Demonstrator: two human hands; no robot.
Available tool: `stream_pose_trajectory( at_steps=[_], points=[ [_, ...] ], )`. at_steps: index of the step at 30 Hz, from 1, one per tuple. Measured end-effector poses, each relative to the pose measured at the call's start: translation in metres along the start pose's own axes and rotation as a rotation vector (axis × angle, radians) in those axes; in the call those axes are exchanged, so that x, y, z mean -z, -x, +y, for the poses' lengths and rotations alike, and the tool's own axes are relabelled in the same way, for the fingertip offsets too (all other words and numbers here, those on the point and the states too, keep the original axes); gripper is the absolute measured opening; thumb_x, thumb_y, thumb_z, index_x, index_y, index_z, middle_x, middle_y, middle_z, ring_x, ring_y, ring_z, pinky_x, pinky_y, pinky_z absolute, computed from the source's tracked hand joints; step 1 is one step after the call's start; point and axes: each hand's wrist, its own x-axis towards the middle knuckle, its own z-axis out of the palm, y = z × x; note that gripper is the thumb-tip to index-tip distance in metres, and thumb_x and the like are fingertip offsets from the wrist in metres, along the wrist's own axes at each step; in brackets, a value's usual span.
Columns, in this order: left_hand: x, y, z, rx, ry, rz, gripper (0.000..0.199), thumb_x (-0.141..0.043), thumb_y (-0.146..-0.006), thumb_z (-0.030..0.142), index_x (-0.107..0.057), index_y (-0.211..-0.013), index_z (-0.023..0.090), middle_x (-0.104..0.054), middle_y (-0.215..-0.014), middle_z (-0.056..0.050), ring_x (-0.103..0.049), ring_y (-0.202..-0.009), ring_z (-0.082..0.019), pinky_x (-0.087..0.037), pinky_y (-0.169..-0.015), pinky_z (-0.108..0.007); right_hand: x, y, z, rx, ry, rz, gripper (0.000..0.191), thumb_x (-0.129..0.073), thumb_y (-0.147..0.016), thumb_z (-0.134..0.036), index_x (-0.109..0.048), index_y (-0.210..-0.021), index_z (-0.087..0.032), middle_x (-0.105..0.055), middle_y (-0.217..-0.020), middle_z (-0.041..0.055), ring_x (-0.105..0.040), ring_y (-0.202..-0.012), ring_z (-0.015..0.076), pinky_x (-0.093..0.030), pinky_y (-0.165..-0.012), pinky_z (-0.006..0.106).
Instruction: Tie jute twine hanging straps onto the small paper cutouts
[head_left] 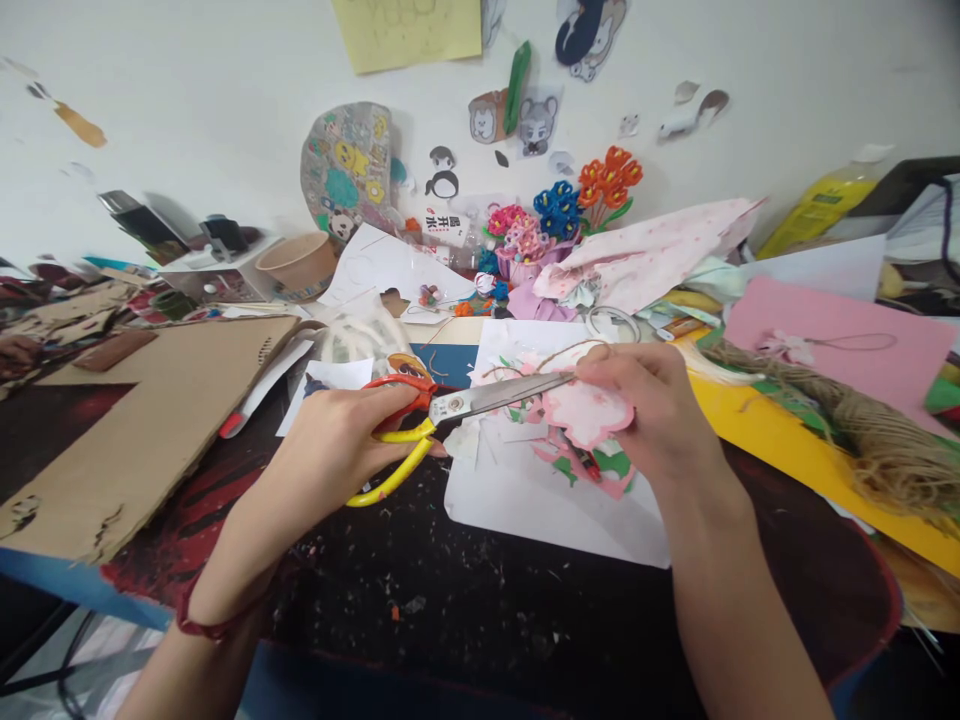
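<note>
My left hand is closed around the red and yellow handles of a pair of scissors. The long metal blades point right and look nearly closed, their tips by my right fingertips. My right hand pinches a pink and white paper flower with a thin brown string at its top. Whether the blade tips touch the string is hard to see. Under both hands, pink and green paper scraps lie on a white sheet.
Cardboard and a utility knife lie to the left. Along the wall stand a brown bowl and pipe-cleaner flowers. At right are a twine bundle, yellow paper and pink paper bearing another paper flower. A person's hand shows far left.
</note>
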Motion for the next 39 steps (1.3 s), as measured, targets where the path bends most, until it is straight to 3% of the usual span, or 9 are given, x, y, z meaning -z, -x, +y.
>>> stream_pose_trajectory(
  at_steps=[7,11,15,18,21,26,30,33,39],
  points=[
    [-0.002,-0.003,0.000,0.110,0.113,0.017,0.041,-0.072,-0.082,0.055,-0.063,-0.073,0.015,-0.041,-0.056,0.007,-0.030,-0.054,-0.007,-0.026,-0.053,-0.020,-0.001,0.001,-0.001,-0.173,-0.279,-0.002,0.042,-0.069,-0.085,-0.025,-0.055,-0.045,-0.023,-0.044,-0.044,-0.0009,-0.037,-0.041,0.0106,-0.023,-0.039,0.032],
    [-0.003,-0.006,0.000,0.307,0.311,0.062,0.036,-0.064,-0.080,0.052,-0.066,-0.079,0.016,-0.053,-0.060,0.003,-0.041,-0.056,-0.010,-0.031,-0.054,-0.022,-0.002,0.001,-0.002,-0.192,-0.336,0.029,0.039,-0.068,-0.082,-0.017,-0.055,-0.045,-0.022,-0.043,-0.046,-0.0017,-0.035,-0.043,0.0099,-0.020,-0.041,0.031],
    [-0.013,-0.010,-0.004,0.551,0.018,0.142,0.041,-0.056,-0.084,0.055,-0.069,-0.090,0.017,-0.061,-0.066,-0.002,-0.050,-0.060,-0.015,-0.032,-0.058,-0.026,-0.003,0.001,-0.004,-0.164,-0.334,0.054,0.033,-0.070,-0.081,-0.019,-0.058,-0.050,-0.021,-0.041,-0.048,-0.0036,-0.032,-0.044,0.0086,-0.018,-0.042,0.030],
    [-0.030,-0.018,-0.005,0.615,-0.179,0.006,0.043,-0.053,-0.089,0.059,-0.067,-0.087,0.018,-0.068,-0.076,-0.007,-0.062,-0.070,-0.022,-0.032,-0.060,-0.028,-0.005,0.002,-0.007,-0.068,-0.277,0.060,0.027,-0.070,-0.085,-0.021,-0.063,-0.059,-0.020,-0.043,-0.051,-0.0049,-0.033,-0.044,0.0071,-0.020,-0.042,0.028],
    [-0.049,-0.027,0.003,0.553,-0.240,-0.144,0.046,-0.050,-0.093,0.060,-0.065,-0.089,0.017,-0.071,-0.085,-0.010,-0.069,-0.080,-0.028,-0.036,-0.062,-0.031,-0.008,0.004,-0.010,0.052,-0.221,0.086,0.024,-0.070,-0.089,-0.025,-0.064,-0.066,-0.020,-0.046,-0.054,-0.0054,-0.037,-0.045,0.0057,-0.024,-0.041,0.025],
    [-0.070,-0.035,0.023,0.385,-0.252,-0.263,0.031,-0.051,-0.099,0.036,-0.063,-0.109,0.010,-0.067,-0.114,-0.016,-0.070,-0.099,-0.028,-0.049,-0.076,-0.033,-0.010,0.007,-0.014,0.162,-0.112,0.086,0.022,-0.070,-0.091,-0.028,-0.066,-0.071,-0.020,-0.048,-0.057,-0.0059,-0.041,-0.046,0.0039,-0.028,-0.042,0.022],
    [-0.071,-0.034,0.030,0.285,-0.240,-0.266,0.032,-0.051,-0.099,0.034,-0.066,-0.108,0.007,-0.066,-0.110,-0.019,-0.069,-0.098,-0.030,-0.052,-0.079,-0.037,-0.011,0.009,-0.018,0.123,-0.079,0.081,0.020,-0.071,-0.091,-0.032,-0.068,-0.074,-0.021,-0.046,-0.056,-0.0058,-0.039,-0.046,0.0047,-0.028,-0.042,0.022],
    [-0.058,-0.035,0.035,0.263,-0.189,-0.157,0.032,-0.050,-0.100,0.033,-0.069,-0.100,0.008,-0.067,-0.101,-0.018,-0.067,-0.093,-0.029,-0.052,-0.080,-0.039,-0.011,0.010,-0.020,0.063,-0.061,0.079,0.018,-0.072,-0.090,-0.034,-0.072,-0.077,-0.021,-0.049,-0.056,-0.0050,-0.040,-0.047,0.0060,-0.031,-0.044,0.024],
    [-0.028,-0.053,0.058,0.113,0.780,0.152,0.038,-0.058,-0.097,0.045,-0.064,-0.120,0.015,-0.072,-0.100,-0.009,-0.066,-0.082,-0.015,-0.052,-0.072,-0.025,-0.008,0.010,-0.014,0.066,-0.049,0.075,0.022,-0.068,-0.093,-0.036,-0.072,-0.078,-0.021,-0.052,-0.051,-0.0051,-0.044,-0.043,0.0065,-0.032,-0.043,0.024]
  ],
)
